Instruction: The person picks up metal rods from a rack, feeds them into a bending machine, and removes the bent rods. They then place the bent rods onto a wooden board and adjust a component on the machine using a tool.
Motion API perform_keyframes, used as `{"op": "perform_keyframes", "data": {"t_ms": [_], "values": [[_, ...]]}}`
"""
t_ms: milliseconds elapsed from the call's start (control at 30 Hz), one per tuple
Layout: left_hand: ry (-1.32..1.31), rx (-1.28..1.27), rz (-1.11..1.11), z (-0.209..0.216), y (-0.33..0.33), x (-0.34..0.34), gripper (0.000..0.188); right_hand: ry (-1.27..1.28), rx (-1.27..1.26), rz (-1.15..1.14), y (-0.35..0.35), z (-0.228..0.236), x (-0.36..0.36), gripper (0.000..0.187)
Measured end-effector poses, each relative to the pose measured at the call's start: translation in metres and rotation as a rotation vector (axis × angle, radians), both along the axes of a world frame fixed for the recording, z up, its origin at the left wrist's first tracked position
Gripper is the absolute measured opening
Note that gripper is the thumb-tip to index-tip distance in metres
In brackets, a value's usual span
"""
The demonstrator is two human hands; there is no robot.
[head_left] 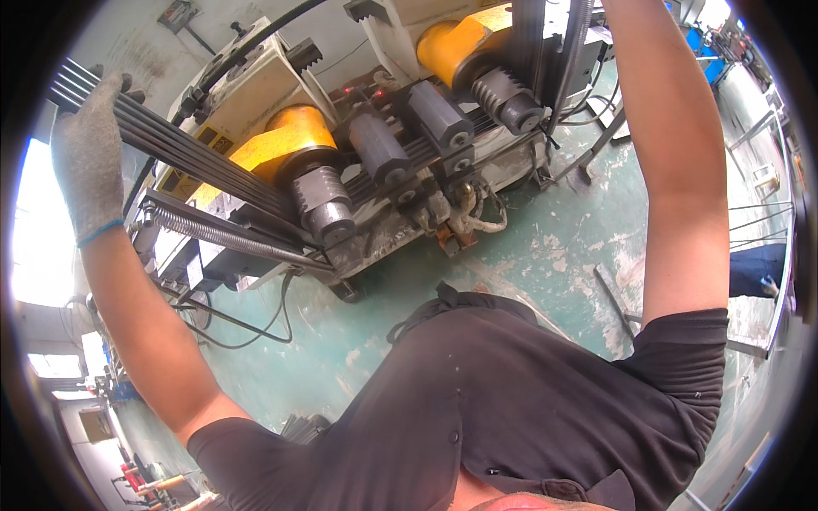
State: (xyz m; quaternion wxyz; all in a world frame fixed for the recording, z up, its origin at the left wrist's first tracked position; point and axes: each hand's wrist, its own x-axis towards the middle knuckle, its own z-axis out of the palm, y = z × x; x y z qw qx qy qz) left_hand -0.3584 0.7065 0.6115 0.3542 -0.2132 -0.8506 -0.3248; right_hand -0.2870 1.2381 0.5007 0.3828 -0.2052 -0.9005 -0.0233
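Observation:
My left hand (88, 162), in a grey knitted glove with a blue cuff edge, is raised at the upper left. It is closed around a bundle of long dark metal rods (200, 155), which slant down to a machine. That machine has a yellow arm (285, 136) with a ribbed steel cylinder (321, 200) and a second yellow arm (443, 51) with a matching ribbed cylinder (508, 100). Two dark faceted blocks (375, 146) sit between them. Toward the top right stretches my bare right forearm (682, 162); its hand is cut off by the frame. More upright dark rods (528, 38) stand near that arm.
A coil spring (230, 237) runs along the machine's left side. Black cable (256, 341) loops over the worn green floor (537, 255). A metal bar (612, 298) lies at right, near a rack frame (771, 332) and dark blue cloth (754, 271).

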Motion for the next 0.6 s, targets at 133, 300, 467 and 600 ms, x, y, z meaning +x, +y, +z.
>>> {"op": "perform_keyframes", "data": {"t_ms": [133, 300, 467, 600], "values": [[-0.048, -0.070, 0.086, -0.001, -0.015, 0.005, 0.035, -0.001, 0.003, 0.018, 0.002, 0.000, -0.003, 0.070], [-0.236, -0.084, 0.075, -0.029, -0.013, 0.025, 0.035, -0.009, 0.017, 0.032, 0.011, 0.002, -0.009, 0.068], [-0.375, -0.042, -0.023, -0.029, -0.038, 0.020, 0.038, -0.002, 0.023, 0.064, 0.020, 0.006, -0.025, 0.067], [-0.422, -0.120, -0.049, -0.026, -0.056, 0.013, 0.038, -0.007, 0.035, 0.077, 0.032, 0.010, -0.032, 0.066]]}}
